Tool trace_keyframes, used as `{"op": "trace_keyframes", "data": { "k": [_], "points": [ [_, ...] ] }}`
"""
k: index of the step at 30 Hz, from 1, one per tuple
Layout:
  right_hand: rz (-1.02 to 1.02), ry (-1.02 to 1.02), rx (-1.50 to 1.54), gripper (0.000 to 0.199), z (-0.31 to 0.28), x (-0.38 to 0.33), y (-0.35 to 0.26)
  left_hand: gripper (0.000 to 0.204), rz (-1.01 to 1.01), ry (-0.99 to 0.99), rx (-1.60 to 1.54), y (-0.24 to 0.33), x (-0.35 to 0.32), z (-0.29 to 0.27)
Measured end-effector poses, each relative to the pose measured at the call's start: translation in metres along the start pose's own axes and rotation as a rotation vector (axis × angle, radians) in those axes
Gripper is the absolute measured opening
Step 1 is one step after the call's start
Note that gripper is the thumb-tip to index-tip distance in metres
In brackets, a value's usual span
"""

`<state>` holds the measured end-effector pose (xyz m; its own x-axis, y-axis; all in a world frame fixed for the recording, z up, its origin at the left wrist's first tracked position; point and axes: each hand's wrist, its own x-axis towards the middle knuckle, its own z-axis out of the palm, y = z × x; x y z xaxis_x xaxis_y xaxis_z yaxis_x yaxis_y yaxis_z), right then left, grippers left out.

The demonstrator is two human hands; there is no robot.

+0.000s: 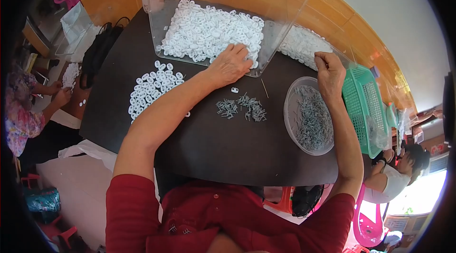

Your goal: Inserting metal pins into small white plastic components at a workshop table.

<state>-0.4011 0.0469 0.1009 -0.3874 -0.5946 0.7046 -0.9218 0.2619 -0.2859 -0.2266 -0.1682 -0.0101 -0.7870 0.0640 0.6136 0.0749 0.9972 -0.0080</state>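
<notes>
My left hand (231,67) reaches over the near edge of a clear plastic bin (164,57). Its curled fingers are down at the heap of white oval two-hole plastic pieces (209,27); what they grip is hidden. My right hand (330,73) is raised with thumb and forefinger pinched together, above the far rim of a round clear bowl (288,125). Anything in that pinch is too small to make out. Many small grey screws or pins (311,117) fill the bowl. Two small piles of similar grey pins (254,110) and a single white piece (234,90) lie between my arms.
White pieces (152,84) are spread left of my left forearm. A thin stick (265,88) lies near the bin. Right are another container of white pieces (298,46) and a green basket (365,110). People sit at far left (26,110) and far right (394,177).
</notes>
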Motion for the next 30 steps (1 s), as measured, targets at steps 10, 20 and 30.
{"op": "trace_keyframes", "data": {
  "k": [10,20,30],
  "points": [
    [-0.219,-0.157,0.19,0.012,0.022,-0.029,-0.063,0.023,0.04,-0.05,0.068,-0.021,-0.025,-0.025],
    [-0.266,-0.358,0.109,0.014,0.086,-0.059,-0.084,0.033,-0.044,0.142,0.035,-0.012,-0.039,-0.072],
    [-0.242,-0.511,-0.199,0.008,0.114,-0.06,-0.074,0.022,-0.302,0.325,-0.204,0.039,-0.076,-0.119]
  ]
}}
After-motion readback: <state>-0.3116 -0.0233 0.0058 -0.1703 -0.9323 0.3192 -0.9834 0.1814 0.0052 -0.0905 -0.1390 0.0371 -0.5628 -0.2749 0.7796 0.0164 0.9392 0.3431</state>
